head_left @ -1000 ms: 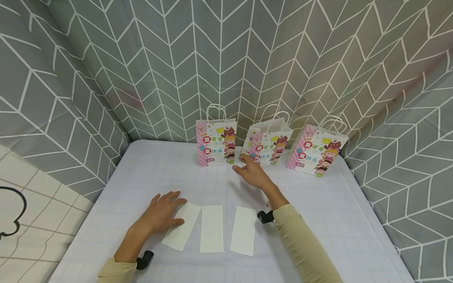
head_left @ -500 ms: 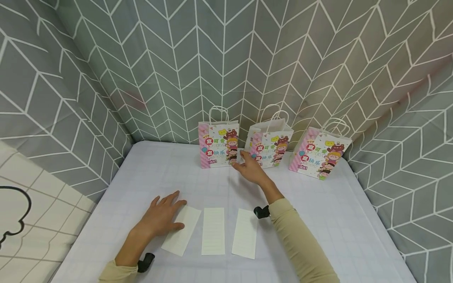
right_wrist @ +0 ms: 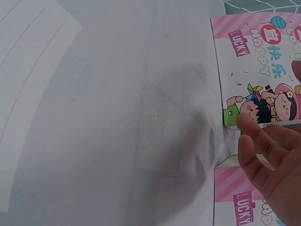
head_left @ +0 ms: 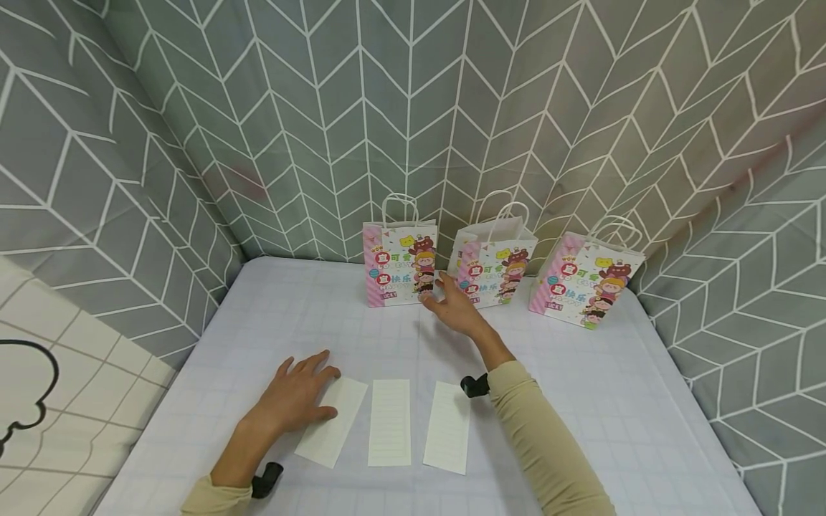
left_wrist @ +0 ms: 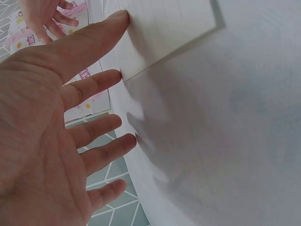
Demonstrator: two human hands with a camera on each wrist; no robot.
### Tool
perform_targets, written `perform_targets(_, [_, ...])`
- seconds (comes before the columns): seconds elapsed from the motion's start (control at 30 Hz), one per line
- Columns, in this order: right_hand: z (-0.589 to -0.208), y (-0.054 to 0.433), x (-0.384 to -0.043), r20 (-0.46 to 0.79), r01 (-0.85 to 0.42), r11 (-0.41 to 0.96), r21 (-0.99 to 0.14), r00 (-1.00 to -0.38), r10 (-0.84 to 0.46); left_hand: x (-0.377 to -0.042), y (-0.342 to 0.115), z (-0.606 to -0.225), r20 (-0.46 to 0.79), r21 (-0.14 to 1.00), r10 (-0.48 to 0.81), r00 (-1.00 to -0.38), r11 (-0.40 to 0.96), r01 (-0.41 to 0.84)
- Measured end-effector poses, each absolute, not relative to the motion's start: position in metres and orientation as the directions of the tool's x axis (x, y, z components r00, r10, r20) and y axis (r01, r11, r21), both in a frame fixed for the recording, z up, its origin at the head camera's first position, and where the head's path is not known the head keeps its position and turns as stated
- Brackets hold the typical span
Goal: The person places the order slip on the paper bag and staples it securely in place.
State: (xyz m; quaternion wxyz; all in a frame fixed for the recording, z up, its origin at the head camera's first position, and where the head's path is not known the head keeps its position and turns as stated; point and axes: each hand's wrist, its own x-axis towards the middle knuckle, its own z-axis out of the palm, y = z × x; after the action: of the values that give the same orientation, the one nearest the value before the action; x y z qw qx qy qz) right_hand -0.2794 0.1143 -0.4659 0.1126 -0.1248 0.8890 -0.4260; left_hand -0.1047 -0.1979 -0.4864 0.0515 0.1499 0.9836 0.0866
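Note:
Three paper strips with faint lines lie on the white table: a slanted left strip (head_left: pixel 332 433), a middle strip (head_left: pixel 390 423) and a right strip (head_left: pixel 447 430). My left hand (head_left: pixel 287 394) is spread at the left strip, its thumb over the paper and its fingers straight. Along the back stand printed paper gift bags with white handles: a left bag (head_left: pixel 393 269), a middle bag (head_left: pixel 497 276) and a right bag (head_left: pixel 584 283). My right hand (head_left: pixel 461 312) reaches between the left and middle bags, fingers loosely bent near the left bag's lower right corner (right_wrist: pixel 233 115). Whether it touches is unclear.
A grey curtain (head_left: pixel 381 107) with white zigzag lines hangs right behind the bags and along the sides. White tiled cloth (head_left: pixel 77 401) borders the table (head_left: pixel 290 301) on the left. A black wrist-worn piece (head_left: pixel 475 385) overhangs the right strip's upper corner.
My right hand has shifted slightly left, from beside the middle bag to the left bag's lower corner. The head view has turned a little. My left hand and the strips stay put.

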Motion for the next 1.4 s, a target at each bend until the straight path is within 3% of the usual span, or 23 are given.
perform_targets(0.37, [-0.464,0.11,-0.275,-0.017,-0.211,0.6,-0.772,-0.936,-0.352,-0.102,-0.195,-0.485,-0.05,0.193,0.3,-0.953,0.939,0.285])
perform_targets(0.9, [-0.465,0.108,-0.275,0.004,-0.217,0.648,-0.73,-0.95,-0.314,-0.106,-0.197,-0.486,-0.023,0.175,0.327,-0.945,0.932,0.318])
perform_targets(1.4, [-0.468,0.098,-0.274,0.058,-0.178,0.733,-0.657,-0.981,-0.186,-0.11,-0.199,-0.493,0.062,0.23,0.335,-0.94,0.912,0.34])
